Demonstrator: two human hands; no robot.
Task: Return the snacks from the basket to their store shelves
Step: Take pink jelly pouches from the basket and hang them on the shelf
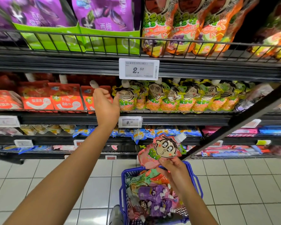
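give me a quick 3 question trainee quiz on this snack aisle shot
1. True or false: the right hand holds a pink spouted pouch with a cartoon face above the blue plastic basket.
2. Which hand is raised to the shelf of red spouted pouches? A) left B) right
3. Fill in: the white shelf price tag reads ____.

Key: 1 true; 2 A, the left hand pinches a red pouch near its cap; 3 2.50
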